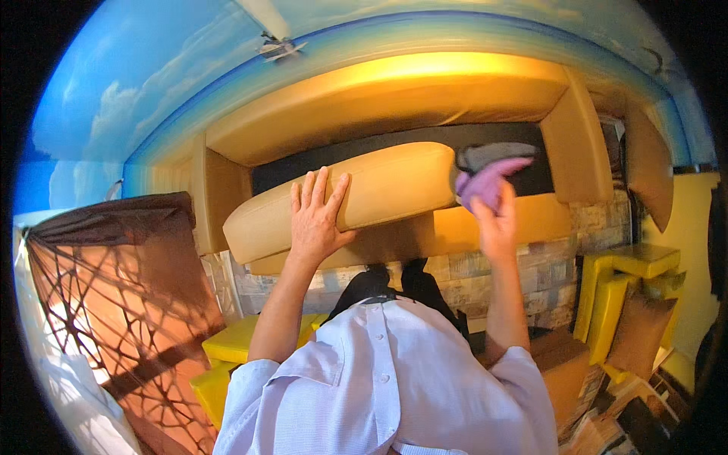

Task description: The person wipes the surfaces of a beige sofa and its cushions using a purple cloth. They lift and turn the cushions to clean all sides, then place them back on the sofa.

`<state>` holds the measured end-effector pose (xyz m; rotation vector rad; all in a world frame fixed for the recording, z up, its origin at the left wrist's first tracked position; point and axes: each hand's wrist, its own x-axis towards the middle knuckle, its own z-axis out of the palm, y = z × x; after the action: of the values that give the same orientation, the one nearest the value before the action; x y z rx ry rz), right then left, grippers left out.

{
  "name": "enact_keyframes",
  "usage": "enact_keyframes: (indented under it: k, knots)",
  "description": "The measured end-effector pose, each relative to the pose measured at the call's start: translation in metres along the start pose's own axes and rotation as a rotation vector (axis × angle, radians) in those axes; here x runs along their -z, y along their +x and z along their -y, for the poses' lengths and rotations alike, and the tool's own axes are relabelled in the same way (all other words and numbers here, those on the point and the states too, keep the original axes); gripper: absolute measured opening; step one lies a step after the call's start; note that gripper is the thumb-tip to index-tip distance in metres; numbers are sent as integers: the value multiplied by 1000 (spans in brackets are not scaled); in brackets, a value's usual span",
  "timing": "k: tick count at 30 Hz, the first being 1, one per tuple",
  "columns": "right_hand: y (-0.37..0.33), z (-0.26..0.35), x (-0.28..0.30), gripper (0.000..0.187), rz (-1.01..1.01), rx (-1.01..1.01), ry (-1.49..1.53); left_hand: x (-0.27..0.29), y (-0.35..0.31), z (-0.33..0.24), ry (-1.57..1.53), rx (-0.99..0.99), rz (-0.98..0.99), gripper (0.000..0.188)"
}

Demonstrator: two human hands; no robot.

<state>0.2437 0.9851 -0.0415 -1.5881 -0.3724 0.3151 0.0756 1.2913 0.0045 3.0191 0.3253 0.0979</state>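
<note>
A long tan seat cushion sits tilted, lifted off the sofa's dark base. My left hand rests flat on its upper face, fingers spread. Beside the cushion's right end, my right hand grips a purple cloth. A dark grey patch shows just beyond the cloth; motion blurs it, and I cannot tell whether it is part of the same cloth.
The sofa's tan backrest runs along a wall painted with sky and sea. Its right armrest and left armrest flank the base. Yellow stools stand at right, a yellow seat at lower left, and a patterned lattice screen at left.
</note>
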Motion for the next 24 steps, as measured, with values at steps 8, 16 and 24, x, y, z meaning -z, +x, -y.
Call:
enact_keyframes:
  k: [8, 16, 24]
  knots:
    - [53, 18, -110, 65, 9, 374, -942, 4, -39, 61, -66, 99, -119, 114]
    - [89, 15, -118, 50, 67, 447, -926, -49, -151, 251, -583, 930, -576, 78]
    - [49, 35, -284, 58, 415, 648, -1035, -72, -134, 249, -1140, 752, -569, 55]
